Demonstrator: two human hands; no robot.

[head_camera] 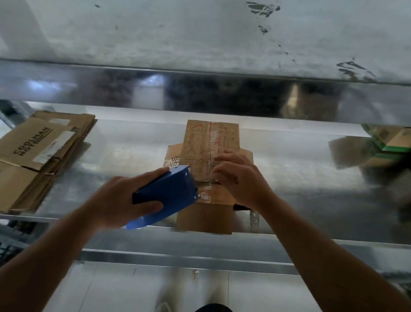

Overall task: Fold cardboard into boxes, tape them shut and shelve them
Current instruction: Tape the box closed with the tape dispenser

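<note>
A brown cardboard box (pixel 211 141) lies on the metal shelf (pixel 308 178) in the middle, its flaps folded in and a strip of clear tape along the seam. My left hand (pixel 119 202) grips a blue tape dispenser (pixel 165 194), whose front end sits on the near part of the box's seam. My right hand (pixel 239 178) rests on top of the box to the right of the seam, fingers curled down onto the flap. The near wall of the box (pixel 204 221) reaches the shelf's front edge.
A stack of flattened cardboard (pixel 27 156) lies on the shelf at the left. Blurred boxes, some with green edges (pixel 391 150), sit at the right. A shiny metal shelf beam (pixel 204 94) runs overhead, close above the box. White floor below.
</note>
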